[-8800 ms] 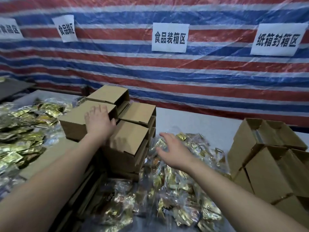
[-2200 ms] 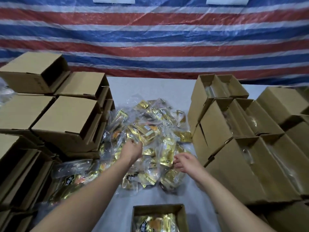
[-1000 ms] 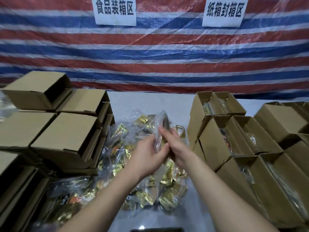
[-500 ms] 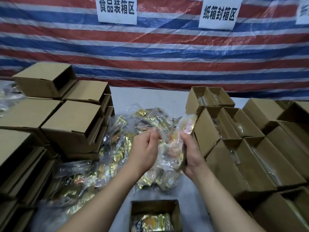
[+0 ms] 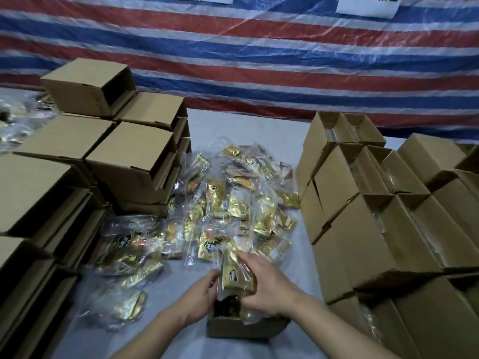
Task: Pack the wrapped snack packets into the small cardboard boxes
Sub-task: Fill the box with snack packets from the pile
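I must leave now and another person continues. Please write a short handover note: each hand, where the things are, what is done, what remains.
Right hand grips a gold snack packet, upright in the mouth of the open box nearest you.
Left hand touches that box's left side; whether it grips is unclear.
Done: packed boxes stand on the right.
Left: push this packet in, then pack the loose packets; empty boxes are stacked on the left.

2 hands: left hand (image 5: 198, 296), right hand (image 5: 269, 288); 1 open box (image 5: 246, 329) under them; 1 packet (image 5: 237, 277) held; loose packets (image 5: 233, 203) too many to count; 2 box stacks: left stack (image 5: 129, 156), right stack (image 5: 375, 229); 2 paper signs, second sign (image 5: 368, 5)
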Demonstrator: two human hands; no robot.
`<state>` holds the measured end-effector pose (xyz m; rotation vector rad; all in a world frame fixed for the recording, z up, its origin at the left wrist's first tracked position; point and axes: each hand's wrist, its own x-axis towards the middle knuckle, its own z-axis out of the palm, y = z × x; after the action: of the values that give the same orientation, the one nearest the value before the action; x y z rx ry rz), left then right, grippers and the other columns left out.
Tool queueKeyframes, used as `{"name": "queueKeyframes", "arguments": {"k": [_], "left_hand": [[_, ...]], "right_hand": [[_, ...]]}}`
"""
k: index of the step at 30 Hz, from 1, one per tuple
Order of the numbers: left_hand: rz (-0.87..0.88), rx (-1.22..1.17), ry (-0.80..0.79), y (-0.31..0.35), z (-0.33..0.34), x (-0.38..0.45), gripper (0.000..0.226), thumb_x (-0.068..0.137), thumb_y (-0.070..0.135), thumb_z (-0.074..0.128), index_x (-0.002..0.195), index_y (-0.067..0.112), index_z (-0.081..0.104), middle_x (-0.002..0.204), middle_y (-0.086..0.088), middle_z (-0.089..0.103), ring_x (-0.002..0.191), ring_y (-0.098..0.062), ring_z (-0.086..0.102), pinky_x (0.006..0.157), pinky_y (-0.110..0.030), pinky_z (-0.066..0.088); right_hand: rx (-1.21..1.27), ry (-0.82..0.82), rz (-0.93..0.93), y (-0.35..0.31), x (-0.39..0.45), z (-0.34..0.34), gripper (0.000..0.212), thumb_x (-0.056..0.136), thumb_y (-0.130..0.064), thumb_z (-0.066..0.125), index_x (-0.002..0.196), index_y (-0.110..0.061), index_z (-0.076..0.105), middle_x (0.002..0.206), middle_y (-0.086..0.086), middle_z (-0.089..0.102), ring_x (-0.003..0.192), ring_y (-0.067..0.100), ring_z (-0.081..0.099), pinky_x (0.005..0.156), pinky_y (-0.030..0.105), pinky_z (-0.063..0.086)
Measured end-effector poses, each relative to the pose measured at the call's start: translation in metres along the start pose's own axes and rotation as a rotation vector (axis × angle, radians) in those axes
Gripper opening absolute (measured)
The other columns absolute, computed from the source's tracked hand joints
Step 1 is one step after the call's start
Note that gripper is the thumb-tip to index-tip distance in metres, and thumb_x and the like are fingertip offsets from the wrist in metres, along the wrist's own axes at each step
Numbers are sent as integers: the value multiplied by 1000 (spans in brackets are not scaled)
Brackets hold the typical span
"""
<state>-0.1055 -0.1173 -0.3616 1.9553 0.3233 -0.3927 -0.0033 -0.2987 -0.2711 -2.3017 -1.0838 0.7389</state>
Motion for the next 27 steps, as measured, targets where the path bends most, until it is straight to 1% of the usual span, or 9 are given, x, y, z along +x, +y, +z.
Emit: {"name": "queueKeyframes", "arguments": {"k": [2,4,8,11,15,20,23,25,27], "left_hand": [[1,-25,45,-3,2,0,23,104,29,47,125,37,47,129,10,59,118,-5,56,104,-26,43],[-5,-30,84,-7,3,-1,16,105,31,41,115,40,50,117,12,64,106,2,59,95,-19,45],[12,-23,135,-14,7,-2,14,105,36,40,102,40,53,100,13,64,94,4,59,84,-10,42],[28,-51,148,-16,12,-3,15,105,38,39,103,38,54,98,10,65,92,3,59,87,-17,44],[34,-10,132,-13,16,-3,14,105,38,39,105,36,52,92,7,64,89,-5,60,85,-30,47],[51,8,118,-9,13,-5,13,105,35,39,106,35,52,91,8,63,88,-7,60,86,-32,48],[43,1,129,-6,15,-6,14,105,35,38,106,33,52,90,9,63,87,-7,60,85,-31,48],[40,-1,138,-5,16,-7,15,105,35,38,105,33,52,88,8,63,84,-6,60,83,-31,48],[38,5,142,-4,15,-8,15,106,35,38,105,32,52,87,4,63,83,-9,60,83,-33,47]], "right_hand": [[-109,-65,-61,7,2,10,89,78,-36,72,154,-27,27,145,-3,44,132,14,42,110,26,35],[-212,-144,-129,17,3,18,83,81,-34,71,153,-24,33,141,0,51,129,16,46,105,22,32],[-136,-254,-41,31,-2,26,70,77,-49,63,144,-44,41,129,-10,61,116,6,54,87,7,34],[-47,-342,123,34,4,35,63,74,-68,59,133,-49,49,123,-15,65,109,2,59,89,12,42],[-217,-544,236,39,22,57,60,85,-51,65,140,-36,44,141,0,56,129,25,52,107,40,42],[-63,-504,295,34,20,46,63,82,-45,69,141,-29,51,138,-6,58,123,15,55,100,23,41],[-32,-381,323,35,13,29,26,88,-41,60,109,-30,70,106,-10,68,99,13,62,79,24,46],[-57,-427,370,29,14,29,30,96,-45,49,89,-24,69,91,-7,65,89,16,59,70,27,41],[-74,-561,444,24,14,41,41,100,-47,38,100,-19,68,110,6,68,101,23,58,77,28,38]]}}
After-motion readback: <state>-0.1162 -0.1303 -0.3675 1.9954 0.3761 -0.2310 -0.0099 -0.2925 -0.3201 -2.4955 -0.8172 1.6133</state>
